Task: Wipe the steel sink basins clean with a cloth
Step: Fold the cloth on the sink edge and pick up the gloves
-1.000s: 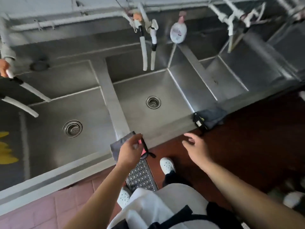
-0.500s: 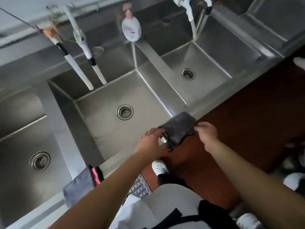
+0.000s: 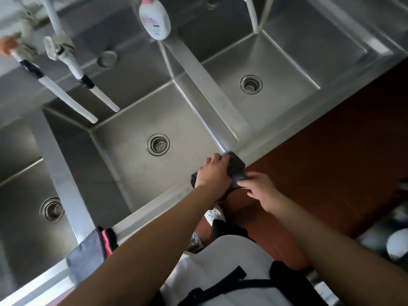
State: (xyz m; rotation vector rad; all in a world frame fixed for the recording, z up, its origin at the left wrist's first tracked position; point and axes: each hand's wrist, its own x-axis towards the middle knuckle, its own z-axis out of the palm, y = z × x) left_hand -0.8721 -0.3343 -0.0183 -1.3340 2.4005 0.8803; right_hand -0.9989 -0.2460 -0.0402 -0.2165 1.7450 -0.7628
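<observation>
A dark grey cloth (image 3: 236,167) lies over the front rim of the steel sink, where the middle basin (image 3: 136,164) meets the divider to the right basin (image 3: 284,69). My left hand (image 3: 212,171) presses flat on the cloth's left part, fingers curled over it. My right hand (image 3: 258,186) touches the cloth's near right edge with spread fingertips. A third basin (image 3: 19,208) is at the left. A second grey cloth with a pink band (image 3: 90,250) hangs over the front rim at the left divider.
White tap hoses (image 3: 72,93) hang over the middle basin's back left. A white soap bottle with a pink cap (image 3: 154,18) stands on the back of the right divider. Each basin has a round drain (image 3: 158,144). Red-brown floor (image 3: 331,164) and my white shoe lie below the rim.
My left hand left the pink-banded cloth on the left divider and moved right onto the dark grey cloth. My right hand came onto its edge. The view swung right and closer.
</observation>
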